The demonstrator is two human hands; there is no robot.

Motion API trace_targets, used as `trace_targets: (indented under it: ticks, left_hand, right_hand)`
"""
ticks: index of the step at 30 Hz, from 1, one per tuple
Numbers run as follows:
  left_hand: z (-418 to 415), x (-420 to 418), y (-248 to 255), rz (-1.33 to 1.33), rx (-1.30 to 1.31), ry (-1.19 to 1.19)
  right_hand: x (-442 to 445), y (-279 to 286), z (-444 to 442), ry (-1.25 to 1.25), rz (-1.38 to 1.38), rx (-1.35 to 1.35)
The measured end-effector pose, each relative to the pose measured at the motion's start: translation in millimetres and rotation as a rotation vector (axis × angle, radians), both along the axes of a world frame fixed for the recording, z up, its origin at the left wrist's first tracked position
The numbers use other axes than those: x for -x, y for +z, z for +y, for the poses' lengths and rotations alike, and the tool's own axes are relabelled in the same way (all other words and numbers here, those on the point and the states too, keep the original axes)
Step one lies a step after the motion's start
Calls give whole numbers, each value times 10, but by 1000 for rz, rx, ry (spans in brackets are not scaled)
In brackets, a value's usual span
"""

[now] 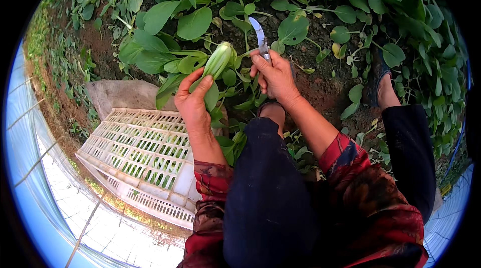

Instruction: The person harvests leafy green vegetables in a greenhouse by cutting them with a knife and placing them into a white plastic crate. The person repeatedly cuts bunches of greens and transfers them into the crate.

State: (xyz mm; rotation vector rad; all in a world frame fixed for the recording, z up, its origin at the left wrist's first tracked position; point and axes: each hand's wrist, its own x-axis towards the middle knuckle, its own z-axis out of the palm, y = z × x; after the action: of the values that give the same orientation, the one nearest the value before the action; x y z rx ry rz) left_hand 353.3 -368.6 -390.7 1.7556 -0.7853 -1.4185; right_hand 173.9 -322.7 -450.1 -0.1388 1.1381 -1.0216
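Note:
My left hand [195, 98] grips a leafy green plant, likely bok choy [218, 61], around its pale stalks, with the cut base pointing up and away from me and its leaves hanging toward me. Just right of it, my right hand [276, 76] is closed on the handle of a knife with a short curved blade [259, 35]. The blade points away from me, has dirt near the handle, and does not touch the held plant's base. My fingers hide most of the handle.
Leafy plants [158, 53] grow from dark soil ahead and along the right. At the left, a white slatted plastic crate [131, 147] with greens inside stands by a dirty cloth or sack [120, 95]. My feet rest among the plants. Plastic sheeting [26, 155] curves along the left edge.

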Motion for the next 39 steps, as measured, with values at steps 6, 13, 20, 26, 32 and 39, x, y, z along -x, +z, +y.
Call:
trace_targets:
  ticks: [6,13,20,26,32,39]
  left_hand:
    - [257,707,-22,94,67,-251]
    - [414,852,360,-488,290,-1005]
    - [814,576,251,135,-381,-702]
    - [1725,-504,146,-18,-631,-214]
    - [2577,-1004,107,-95,-673,-8]
    - [2587,-1018,79,-16,-580,50]
  right_hand:
    - [455,490,-20,-234,55,112]
    - [757,772,443,-119,351,110]
    - [444,659,629,392,726,301]
    - [344,545,576,818,948,275]
    - [-369,387,777,1320,716,691]
    - [-851,164,775,1942,459,622]
